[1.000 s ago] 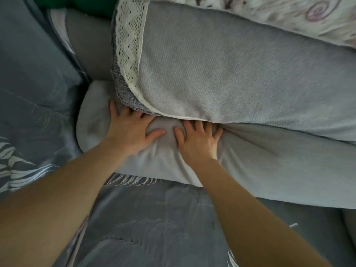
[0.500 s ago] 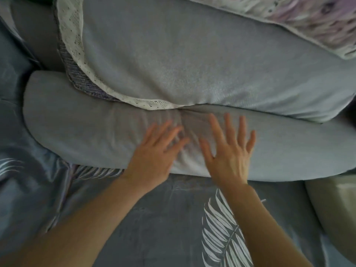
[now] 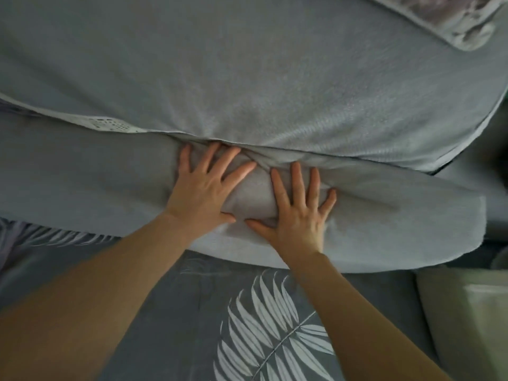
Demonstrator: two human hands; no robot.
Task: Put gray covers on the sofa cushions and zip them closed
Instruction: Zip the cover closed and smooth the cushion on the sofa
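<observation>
Lace-edged cushion (image 3: 247,64) overlapping gray-covered cushion (image 3: 384,215), long axis left-right, leaf-print sheet (image 3: 261,325) below, left hand (image 3: 204,188) and right hand (image 3: 298,213) pressing flat, fingers spread.

The upper gray cushion (image 3: 275,72) lay pressed onto the lower gray cushion (image 3: 82,182), closing the seam across mid-frame to a tight fold. Both spread hands, left hand (image 3: 203,188) and right hand (image 3: 299,213), filled its centre. The leaf-print cloth (image 3: 261,325) at the bottom lay bare between the forearms. A pale armrest (image 3: 467,312) blocked the lower right.
</observation>
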